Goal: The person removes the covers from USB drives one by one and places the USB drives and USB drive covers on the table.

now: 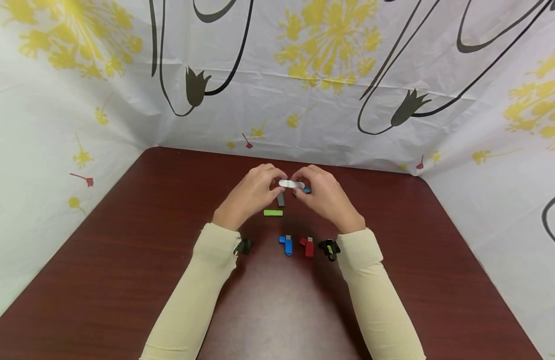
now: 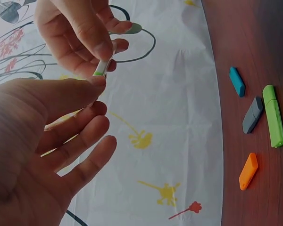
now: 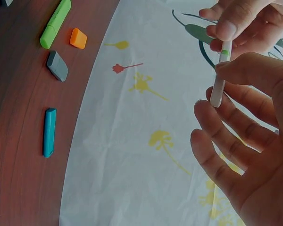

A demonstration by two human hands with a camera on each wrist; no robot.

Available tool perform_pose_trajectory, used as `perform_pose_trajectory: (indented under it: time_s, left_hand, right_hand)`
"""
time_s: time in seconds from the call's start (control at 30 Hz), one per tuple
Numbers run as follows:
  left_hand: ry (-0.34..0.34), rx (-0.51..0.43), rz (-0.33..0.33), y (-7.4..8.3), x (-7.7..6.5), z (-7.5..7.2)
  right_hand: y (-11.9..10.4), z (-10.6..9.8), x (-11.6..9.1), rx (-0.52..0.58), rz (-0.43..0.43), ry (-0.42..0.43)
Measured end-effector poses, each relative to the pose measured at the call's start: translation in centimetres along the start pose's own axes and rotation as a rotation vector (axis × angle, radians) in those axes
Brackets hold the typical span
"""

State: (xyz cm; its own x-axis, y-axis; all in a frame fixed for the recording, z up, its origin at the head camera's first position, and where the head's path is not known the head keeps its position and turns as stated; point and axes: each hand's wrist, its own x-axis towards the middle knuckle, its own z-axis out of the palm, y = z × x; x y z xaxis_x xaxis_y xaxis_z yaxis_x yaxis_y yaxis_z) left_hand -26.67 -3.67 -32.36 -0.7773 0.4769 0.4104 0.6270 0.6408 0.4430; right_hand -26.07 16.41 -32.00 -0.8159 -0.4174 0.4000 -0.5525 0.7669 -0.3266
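Above the far part of the table, both hands hold one slim white USB stick (image 1: 292, 184) with a narrow green band. My left hand (image 1: 253, 192) pinches its left end between thumb and fingertips. At the other end, my right hand (image 1: 326, 194) grips it the same way. In the left wrist view, the white stick (image 2: 101, 68) shows its green band beside the left thumb. The right wrist view shows the longer white end of the stick (image 3: 219, 87) under the right thumb, with the other right fingers spread loosely.
Below the hands lie a lime green USB stick (image 1: 273, 213), a grey one (image 1: 280, 199) and a teal one (image 3: 49, 133). An orange piece (image 2: 248, 171) lies near them. Closer in are open blue (image 1: 288, 245) and red (image 1: 309, 247) USB sticks. A patterned cloth (image 1: 277, 125) borders the table.
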Motion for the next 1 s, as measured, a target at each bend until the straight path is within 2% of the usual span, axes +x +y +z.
perform_pose_trajectory:
  time_s: [0.2, 0.53, 0.83, 1.0]
  left_hand:
    - [0.032, 0.017, 0.03, 0.19, 0.08, 0.13]
    - [0.054, 0.022, 0.032, 0.21, 0.13, 0.23]
    - [0.055, 0.04, 0.09, 0.12, 0.02, 0.2]
    - [0.062, 0.044, 0.1, 0.06, 0.09, 0.29]
  right_hand:
    - [-0.04, -0.12, -0.06, -0.008, -0.017, 0.029]
    - [-0.15, -0.1, 0.04, -0.012, -0.047, 0.065]
    - [0.17, -0.16, 0.11, -0.015, -0.083, 0.086]
    - [0.35, -0.21, 0.11, 0.002, -0.096, 0.08]
